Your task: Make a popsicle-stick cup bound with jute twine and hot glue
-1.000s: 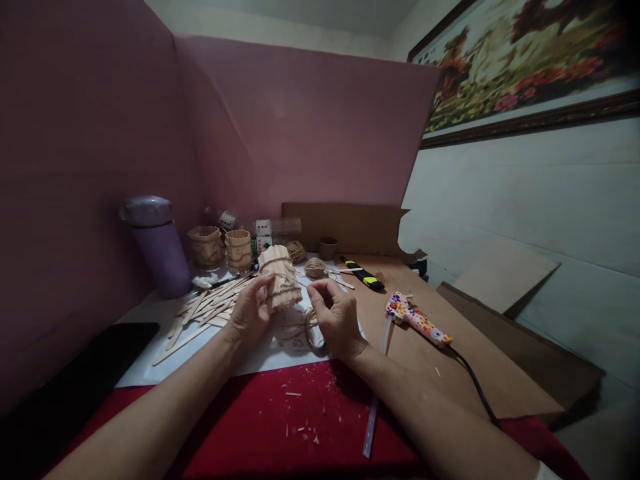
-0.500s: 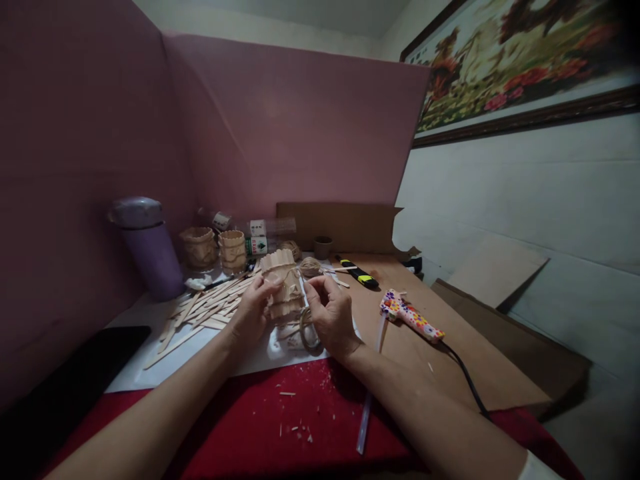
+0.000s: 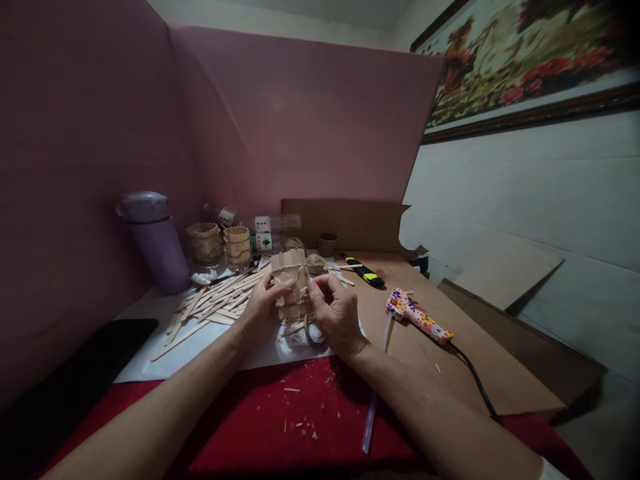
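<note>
A small cup made of wooden craft sticks (image 3: pixel 291 280) is held upright over white paper (image 3: pixel 150 313), with jute twine wound around it. My left hand (image 3: pixel 260 308) grips its left side, fingers curled. My right hand (image 3: pixel 336 312) is pinched on the twine at the cup's right side. A loop of twine (image 3: pixel 314 337) lies on the paper just under my right hand.
Loose craft sticks (image 3: pixel 210 308) lie left of the cup. Behind stand a purple flask (image 3: pixel 153 243), two finished stick cups (image 3: pixel 220 245), a twine ball (image 3: pixel 316 264) and a yellow-black cutter (image 3: pixel 364 272). A patterned glue gun (image 3: pixel 419 319) rests on brown cardboard (image 3: pixel 450 360) at right. A glue stick (image 3: pixel 369 420) lies on red cloth.
The stick cup has been turned from tilted to upright and lifted a little. My right hand has moved up from the table to the cup's side and pinches the twine.
</note>
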A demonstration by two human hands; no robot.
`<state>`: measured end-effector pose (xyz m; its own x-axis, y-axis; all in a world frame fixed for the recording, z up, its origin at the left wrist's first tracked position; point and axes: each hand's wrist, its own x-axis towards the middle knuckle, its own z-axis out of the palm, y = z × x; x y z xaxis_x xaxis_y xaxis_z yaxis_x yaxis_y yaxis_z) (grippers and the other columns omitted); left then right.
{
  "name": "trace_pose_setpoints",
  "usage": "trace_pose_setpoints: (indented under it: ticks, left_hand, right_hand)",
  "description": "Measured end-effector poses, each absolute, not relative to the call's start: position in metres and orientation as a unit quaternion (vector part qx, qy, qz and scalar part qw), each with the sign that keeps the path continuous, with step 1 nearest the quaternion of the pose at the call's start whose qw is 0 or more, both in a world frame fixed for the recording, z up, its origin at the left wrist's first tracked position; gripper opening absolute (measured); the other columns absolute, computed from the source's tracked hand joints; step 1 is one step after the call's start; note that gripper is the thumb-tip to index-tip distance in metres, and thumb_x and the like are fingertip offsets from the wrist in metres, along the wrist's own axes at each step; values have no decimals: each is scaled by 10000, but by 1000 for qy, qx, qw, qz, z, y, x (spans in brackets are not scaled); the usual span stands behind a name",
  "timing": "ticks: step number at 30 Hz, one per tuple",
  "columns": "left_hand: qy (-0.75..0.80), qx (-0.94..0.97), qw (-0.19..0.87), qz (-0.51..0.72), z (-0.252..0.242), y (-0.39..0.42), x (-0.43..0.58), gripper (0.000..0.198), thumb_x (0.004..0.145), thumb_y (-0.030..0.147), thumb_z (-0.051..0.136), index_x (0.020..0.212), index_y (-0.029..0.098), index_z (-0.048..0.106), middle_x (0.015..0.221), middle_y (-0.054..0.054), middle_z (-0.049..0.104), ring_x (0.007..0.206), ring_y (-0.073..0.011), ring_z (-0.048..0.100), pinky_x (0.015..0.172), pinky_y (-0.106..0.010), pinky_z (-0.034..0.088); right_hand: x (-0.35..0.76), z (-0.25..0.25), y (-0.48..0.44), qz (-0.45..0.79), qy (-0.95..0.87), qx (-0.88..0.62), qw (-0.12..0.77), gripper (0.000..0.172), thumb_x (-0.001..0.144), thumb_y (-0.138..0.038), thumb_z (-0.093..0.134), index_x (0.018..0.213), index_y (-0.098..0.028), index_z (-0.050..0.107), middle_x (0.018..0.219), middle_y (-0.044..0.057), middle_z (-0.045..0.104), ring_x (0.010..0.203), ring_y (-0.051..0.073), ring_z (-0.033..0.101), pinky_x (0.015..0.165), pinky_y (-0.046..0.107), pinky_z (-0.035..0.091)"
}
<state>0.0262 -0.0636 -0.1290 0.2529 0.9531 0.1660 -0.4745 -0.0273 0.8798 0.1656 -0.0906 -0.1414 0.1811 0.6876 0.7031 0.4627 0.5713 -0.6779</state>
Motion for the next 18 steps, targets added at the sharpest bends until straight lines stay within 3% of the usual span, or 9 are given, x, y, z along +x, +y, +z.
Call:
trace_pose_setpoints:
  ticks: [18]
  left_hand:
    - [267,441,663,544,-128,-64,27,505,652,268,828,1092,167,603,941,-78,702,721,-188,674,620,-325,596]
  right_hand:
    - [166,-139,-91,69,-637,-450,622,199,929,-330,553,785,-209,617,665,-8,632,598,139,565,591,251,424]
